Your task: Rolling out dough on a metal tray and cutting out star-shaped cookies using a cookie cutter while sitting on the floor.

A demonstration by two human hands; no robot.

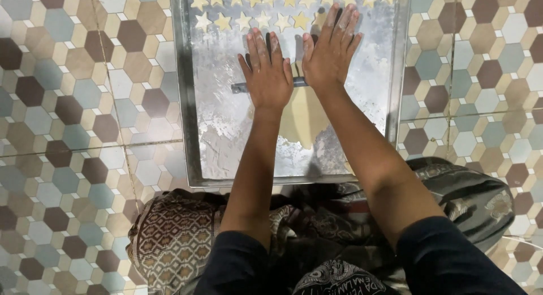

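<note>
A thin dark rolling rod [240,87] lies crosswise on a flat sheet of pale dough [302,122] in a floured metal tray [186,108]. My left hand [266,71] and my right hand [331,49] press flat on the rod, palms down, fingers stretched out and dusted with flour. Only the rod's left end shows; the rest is hidden under my hands. Two rows of star-shaped dough cut-outs [243,20] line the tray's far end, just beyond my fingertips.
The tray rests on a floor of hexagonal tiles [85,102] in brown, grey and beige. My knees, covered by a patterned cloth [175,238], are at the tray's near edge.
</note>
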